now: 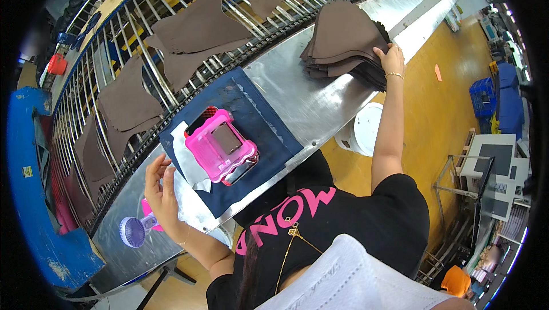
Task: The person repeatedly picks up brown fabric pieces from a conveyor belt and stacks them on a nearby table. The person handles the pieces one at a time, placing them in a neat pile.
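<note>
From my feed, the right hand (pixel 391 58) reached far out along the metal table (pixel 320 110) and rested on the near edge of a stack of brown cut pieces (pixel 345 41), fingers curled over its rim, gripping the top layers as far as I could tell. The stack sat at the table's far right end, close to the table's outer edge and just beside the roller conveyor (pixel 171 1). The left hand (pixel 162 190) hung open above the table's left part, fingers spread and holding nothing, just above a white sheet (pixel 191 167) and near a small purple fan (pixel 134 231).

Between the hands lay a dark blue mat (pixel 260 121) carrying a pink tray-like tool (pixel 220 145), which took up the mat's left half; bare mat and bare metal lay to its right, up to the stack. More brown pieces (pixel 197 27) lay spread on the rollers behind the table. Below the table's front edge stood a white bucket (pixel 366 130) on the yellow floor (pixel 440 110), beside the right forearm.
</note>
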